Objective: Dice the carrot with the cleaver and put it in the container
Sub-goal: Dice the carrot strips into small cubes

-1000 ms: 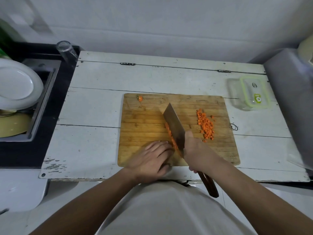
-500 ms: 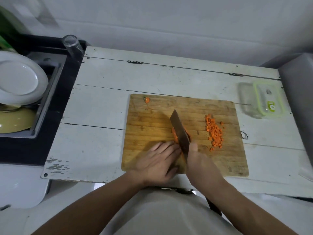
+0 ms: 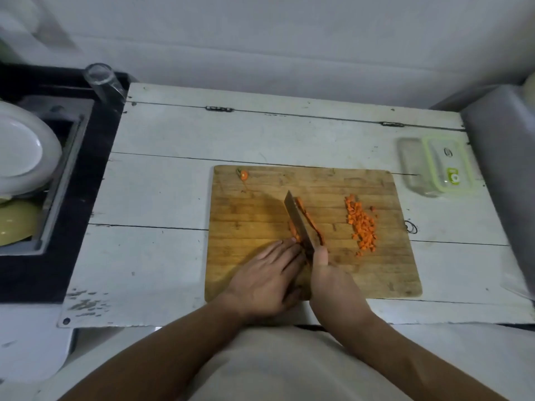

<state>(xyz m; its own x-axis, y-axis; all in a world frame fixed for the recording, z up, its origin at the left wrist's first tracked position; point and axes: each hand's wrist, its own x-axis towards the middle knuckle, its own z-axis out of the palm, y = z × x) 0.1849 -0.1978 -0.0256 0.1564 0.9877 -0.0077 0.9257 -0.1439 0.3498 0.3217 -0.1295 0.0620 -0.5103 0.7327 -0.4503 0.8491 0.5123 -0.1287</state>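
A wooden cutting board (image 3: 260, 204) lies on the white table. The cleaver (image 3: 298, 224) stands edge-down in the middle of the board, and my right hand (image 3: 330, 282) grips its handle. Long carrot strips (image 3: 311, 219) lie along the right side of the blade, with more carrot (image 3: 293, 231) on its left side. My left hand (image 3: 269, 273) rests flat on the board, fingertips touching the carrot beside the blade. A pile of diced carrot (image 3: 362, 224) sits on the board's right part. The clear container (image 3: 417, 166) with a green-rimmed lid (image 3: 447, 164) stands right of the board.
A carrot end piece (image 3: 244, 175) lies at the board's far left corner. A sink (image 3: 58, 180) at left holds a white plate (image 3: 20, 151) and a yellow bowl (image 3: 17, 221). A glass (image 3: 101, 79) stands behind it. A grey object (image 3: 503, 175) blocks the right.
The cleaver has come down through the carrot, and a strip now lies apart to the right of the blade. My left hand stays beside the blade.
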